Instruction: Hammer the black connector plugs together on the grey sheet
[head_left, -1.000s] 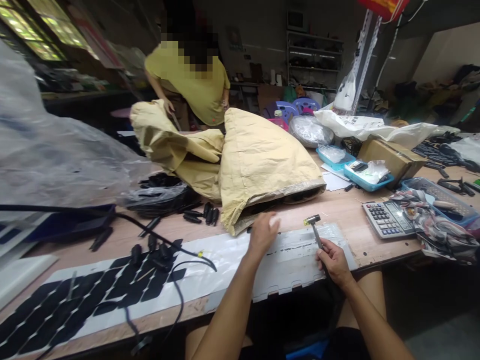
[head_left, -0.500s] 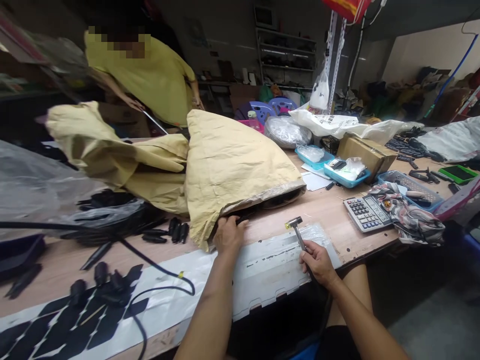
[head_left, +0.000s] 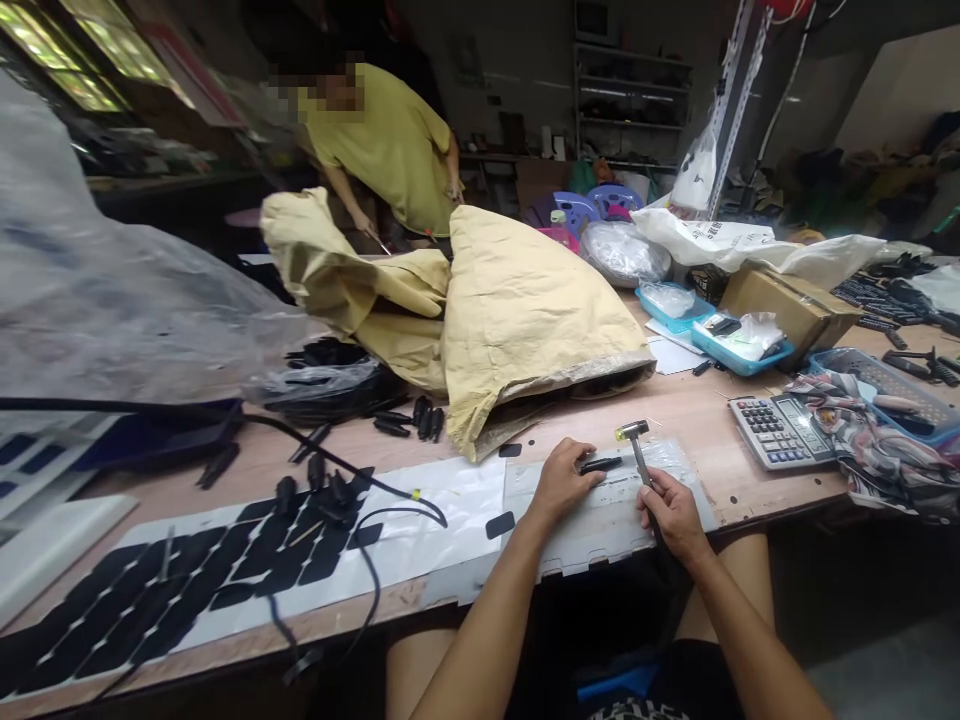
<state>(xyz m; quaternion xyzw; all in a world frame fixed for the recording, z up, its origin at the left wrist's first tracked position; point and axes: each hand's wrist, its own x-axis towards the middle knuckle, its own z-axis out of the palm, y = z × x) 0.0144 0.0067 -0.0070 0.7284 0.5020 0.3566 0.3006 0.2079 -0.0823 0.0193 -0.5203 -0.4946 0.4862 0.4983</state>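
Observation:
Over the white board (head_left: 585, 545) at the table's front edge, my left hand (head_left: 564, 480) grips a slim black piece (head_left: 602, 464) between thumb and fingers. The piece lies low along the board, pointing right. My right hand (head_left: 673, 508) is closed around the handle of a small hammer (head_left: 637, 445), its head raised, with a yellow face towards the left. A yellow cloth sack (head_left: 540, 310) lies just behind my left hand, its mouth facing me. Several similar black pieces (head_left: 427, 418) rest left of the sack.
Flat black patches (head_left: 255, 540) on white sheet cover the left front, crossed by a black cable (head_left: 375, 475). A calculator (head_left: 780, 432), a patterned cloth (head_left: 874, 440) and blue trays (head_left: 742, 345) stand right. Across the table a person in a yellow shirt (head_left: 397, 140) bends over.
My left hand has come out of the sack's mouth with the black piece and moved right onto the board. My right hand still holds the hammer. The view has turned left.

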